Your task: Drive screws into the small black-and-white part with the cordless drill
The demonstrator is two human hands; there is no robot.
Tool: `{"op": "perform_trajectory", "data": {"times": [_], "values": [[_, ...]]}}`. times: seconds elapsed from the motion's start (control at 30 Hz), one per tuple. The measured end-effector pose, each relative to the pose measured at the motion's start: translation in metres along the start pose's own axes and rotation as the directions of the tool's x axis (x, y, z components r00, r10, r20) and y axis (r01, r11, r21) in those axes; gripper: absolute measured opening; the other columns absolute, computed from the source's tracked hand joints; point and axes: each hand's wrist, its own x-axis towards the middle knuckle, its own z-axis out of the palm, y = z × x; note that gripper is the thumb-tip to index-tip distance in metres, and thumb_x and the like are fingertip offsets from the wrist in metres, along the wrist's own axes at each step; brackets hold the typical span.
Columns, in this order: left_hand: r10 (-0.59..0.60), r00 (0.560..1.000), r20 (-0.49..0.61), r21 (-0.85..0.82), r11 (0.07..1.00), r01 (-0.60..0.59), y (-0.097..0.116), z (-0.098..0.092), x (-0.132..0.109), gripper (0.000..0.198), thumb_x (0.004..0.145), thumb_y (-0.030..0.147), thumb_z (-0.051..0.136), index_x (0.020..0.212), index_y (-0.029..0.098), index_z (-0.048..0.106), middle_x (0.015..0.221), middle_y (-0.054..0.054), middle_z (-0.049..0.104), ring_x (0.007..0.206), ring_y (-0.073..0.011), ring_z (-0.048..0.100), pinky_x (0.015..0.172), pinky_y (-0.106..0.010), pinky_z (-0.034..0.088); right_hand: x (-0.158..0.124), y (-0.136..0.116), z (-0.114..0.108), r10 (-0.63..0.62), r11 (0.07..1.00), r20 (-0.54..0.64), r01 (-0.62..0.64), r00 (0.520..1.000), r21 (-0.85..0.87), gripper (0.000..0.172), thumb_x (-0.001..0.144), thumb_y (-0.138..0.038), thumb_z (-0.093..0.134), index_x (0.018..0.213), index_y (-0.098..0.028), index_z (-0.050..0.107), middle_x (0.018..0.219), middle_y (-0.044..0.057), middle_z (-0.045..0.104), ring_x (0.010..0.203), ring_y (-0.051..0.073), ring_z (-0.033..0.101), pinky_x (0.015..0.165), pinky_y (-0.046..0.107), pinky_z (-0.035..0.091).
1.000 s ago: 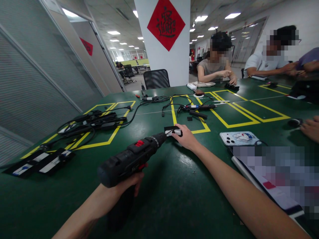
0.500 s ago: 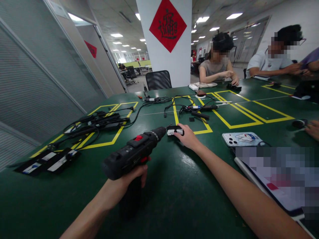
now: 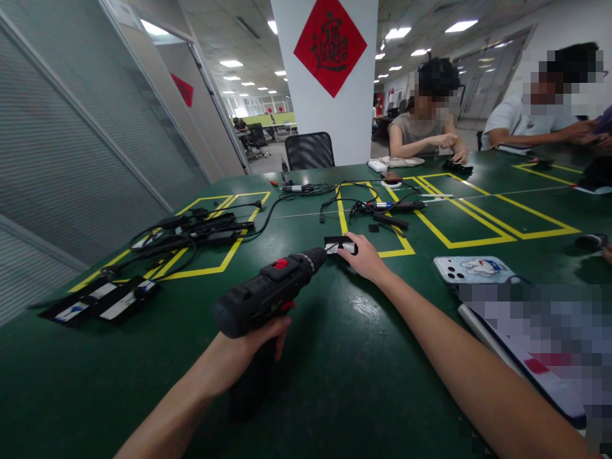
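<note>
taking the small black-and-white part (image 3: 337,240) as the centre of the clock, the right hand (image 3: 366,255) reaches in from four o'clock and pinches it between thumb and fingers at its three o'clock end. the left hand (image 3: 259,336) sits lower, toward eight o'clock, its fingers wrapped round the grip of a black power drill (image 3: 262,290). the drill slants up toward two o'clock, and its bit (image 3: 331,247) points right at the part; i can't tell whether the tip touches it, nor whether the part rests on the table (image 3: 363,382).

the main risk, to my mind, is a slip: the bit lies very near the right thumb, so a skid across the part's face could catch skin. only that pinch visibly steadies the part, so torque could twist it loose. the drill is bulky and held by one hand, so a sagging wrist would tip the bit off line.

a cable bundle (image 3: 215,233) lies at nine o'clock, a slim tool (image 3: 401,206) at two and a phone (image 3: 473,269) just past three, all apart from the bit, so snagging seems the lesser worry.
</note>
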Motion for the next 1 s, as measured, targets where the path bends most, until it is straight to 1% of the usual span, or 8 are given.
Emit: {"op": "perform_trajectory", "data": {"times": [0.17, 0.33, 0.6, 0.77, 0.83, 0.93, 1.0], "values": [[-0.032, 0.999, 0.037, 0.067, 0.997, 0.029, 0.004, -0.001, 0.001, 0.027, 0.085, 0.036, 0.054, 0.104, 0.017, 0.054, 0.061, 0.001, 0.061, 0.059, -0.0163, 0.056, 0.063, -0.033, 0.044, 0.001, 0.001, 0.002, 0.0, 1.0, -0.009, 0.0, 1.0, 0.008, 0.051, 0.083, -0.045, 0.056, 0.127, -0.02, 0.052, 0.114, 0.009, 0.055, 0.108, 0.022, 0.055, 0.096, 0.034, 0.041], [-0.071, 0.997, 0.033, 0.092, 0.993, 0.067, 0.012, 0.001, 0.001, 0.032, 0.085, 0.038, 0.053, 0.106, 0.014, 0.055, 0.061, 0.0, 0.062, 0.058, -0.0173, 0.056, 0.062, -0.034, 0.045, 0.0, 0.001, 0.003, -0.002, 1.0, -0.014, 0.002, 1.0, -0.001, 0.049, 0.084, -0.044, 0.055, 0.127, -0.021, 0.051, 0.115, 0.009, 0.055, 0.107, 0.021, 0.055, 0.095, 0.033, 0.041], [-0.053, 0.997, 0.046, 0.08, 0.996, 0.05, 0.013, 0.001, 0.007, 0.033, 0.085, 0.039, 0.054, 0.107, 0.015, 0.055, 0.063, 0.0, 0.061, 0.059, -0.0178, 0.057, 0.063, -0.034, 0.044, 0.0, -0.001, 0.002, 0.003, 1.0, -0.008, -0.003, 1.0, -0.011, 0.05, 0.084, -0.046, 0.054, 0.127, -0.02, 0.051, 0.114, 0.009, 0.055, 0.106, 0.022, 0.056, 0.094, 0.033, 0.042], [-0.004, 0.999, 0.048, 0.076, 0.997, 0.0, 0.015, 0.004, 0.007, 0.026, 0.085, 0.039, 0.053, 0.093, 0.015, 0.058, 0.062, 0.0, 0.06, 0.061, -0.0172, 0.057, 0.066, -0.035, 0.045, 0.0, 0.0, 0.003, 0.018, 1.0, -0.004, -0.018, 1.0, -0.011, 0.051, 0.083, -0.046, 0.055, 0.128, -0.021, 0.05, 0.115, 0.009, 0.054, 0.105, 0.022, 0.056, 0.093, 0.033, 0.042], [-0.005, 0.999, 0.043, 0.07, 0.998, 0.002, 0.014, 0.005, 0.006, 0.025, 0.085, 0.038, 0.053, 0.096, 0.016, 0.057, 0.061, 0.001, 0.06, 0.059, -0.0171, 0.056, 0.065, -0.035, 0.045, 0.0, 0.0, 0.002, 0.016, 1.0, -0.005, -0.016, 1.0, -0.011, 0.051, 0.083, -0.046, 0.055, 0.128, -0.021, 0.05, 0.115, 0.009, 0.054, 0.106, 0.022, 0.056, 0.093, 0.034, 0.042], [-0.028, 0.999, 0.028, 0.085, 0.996, 0.025, 0.011, 0.006, 0.004, 0.031, 0.084, 0.039, 0.054, 0.103, 0.015, 0.056, 0.059, 0.0, 0.06, 0.058, -0.0175, 0.055, 0.062, -0.034, 0.044, 0.0, -0.002, 0.001, 0.013, 1.0, -0.002, -0.013, 1.0, -0.012, 0.052, 0.083, -0.046, 0.055, 0.128, -0.021, 0.05, 0.116, 0.009, 0.055, 0.107, 0.022, 0.056, 0.094, 0.034, 0.042], [-0.036, 0.999, 0.017, 0.106, 0.994, 0.034, 0.009, 0.006, 0.003, 0.033, 0.083, 0.041, 0.054, 0.101, 0.015, 0.058, 0.059, 0.0, 0.06, 0.058, -0.0178, 0.055, 0.061, -0.034, 0.045, 0.0, -0.002, 0.001, 0.014, 1.0, 0.0, -0.014, 1.0, -0.013, 0.052, 0.083, -0.046, 0.055, 0.128, -0.021, 0.05, 0.116, 0.01, 0.055, 0.108, 0.022, 0.055, 0.095, 0.034, 0.041]]}}
